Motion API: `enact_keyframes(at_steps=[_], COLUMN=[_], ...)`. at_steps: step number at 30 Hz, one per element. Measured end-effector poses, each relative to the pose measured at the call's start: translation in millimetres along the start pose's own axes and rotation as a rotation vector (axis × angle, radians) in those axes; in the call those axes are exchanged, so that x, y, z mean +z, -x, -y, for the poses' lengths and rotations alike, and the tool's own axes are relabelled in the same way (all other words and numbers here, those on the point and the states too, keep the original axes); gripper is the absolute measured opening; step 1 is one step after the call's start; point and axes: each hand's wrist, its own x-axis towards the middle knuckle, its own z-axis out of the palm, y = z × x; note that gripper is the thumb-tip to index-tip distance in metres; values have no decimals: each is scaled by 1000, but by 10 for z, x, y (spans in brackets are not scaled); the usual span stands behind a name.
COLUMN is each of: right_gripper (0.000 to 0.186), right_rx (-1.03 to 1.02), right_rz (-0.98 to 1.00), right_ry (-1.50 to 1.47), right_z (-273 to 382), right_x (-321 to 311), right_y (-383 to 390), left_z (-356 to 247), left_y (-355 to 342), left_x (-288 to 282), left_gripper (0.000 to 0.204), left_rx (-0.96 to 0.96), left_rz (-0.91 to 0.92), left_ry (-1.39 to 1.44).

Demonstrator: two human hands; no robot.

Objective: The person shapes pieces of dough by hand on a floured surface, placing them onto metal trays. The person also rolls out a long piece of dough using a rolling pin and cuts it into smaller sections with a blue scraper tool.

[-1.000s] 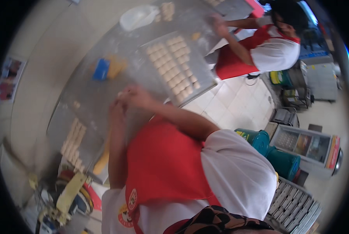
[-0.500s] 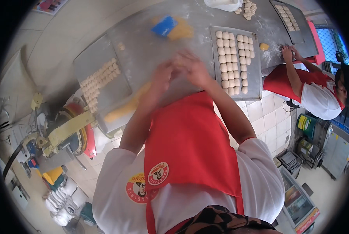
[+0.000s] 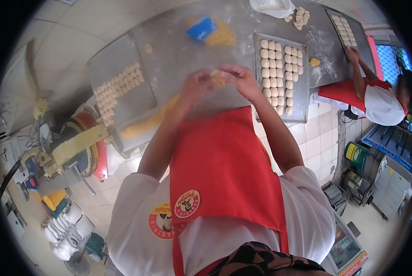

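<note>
Between my two hands, above the metal table (image 3: 169, 55), is a small piece of dough (image 3: 218, 77) with some yellow on it. My left hand (image 3: 197, 84) pinches its left side, and my right hand (image 3: 243, 82) has fingers closed at its right side. A long yellow roll (image 3: 146, 123) lies by my left forearm, partly hidden by it. Beyond my hands sits a flattened yellow mass (image 3: 223, 36), with a blue scraper (image 3: 201, 28) resting on it. A lone dough piece (image 3: 148, 48) lies toward the far left.
At left, a tray (image 3: 109, 50) carries many small dough pieces. A right-hand tray (image 3: 300, 112) holds rows of dough balls. Further right are a yellow lump (image 3: 314, 61), a white container (image 3: 272, 6) and a co-worker (image 3: 381, 99) touching another tray (image 3: 348, 48). A machine (image 3: 79, 147) stands at lower left.
My hands were blurred and close together; now they are a little apart with the dough piece showing between the fingertips. The co-worker's hands have moved from the table to the far tray.
</note>
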Motion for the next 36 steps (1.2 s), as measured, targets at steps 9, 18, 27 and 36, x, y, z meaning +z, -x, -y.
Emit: enact_keyframes(at_steps=[9, 18, 27, 36], right_gripper=[28, 25, 25, 27], right_rx=[-143, 38, -17, 207], right_rz=[30, -162, -205, -315], right_ry=[209, 172, 157, 9], right_z=[8, -169, -688, -1207], right_x=[-55, -99, -326, -587], right_y=[-15, 14, 76, 231], left_z=[6, -83, 324, 1081], left_y=[17, 1, -171, -557], left_x=[127, 267, 425, 616], left_gripper=[26, 25, 26, 24], left_rx=[13, -91, 95, -185], left_rz=[-53, -93, -21, -21], left_ry=[106, -3, -503, -476])
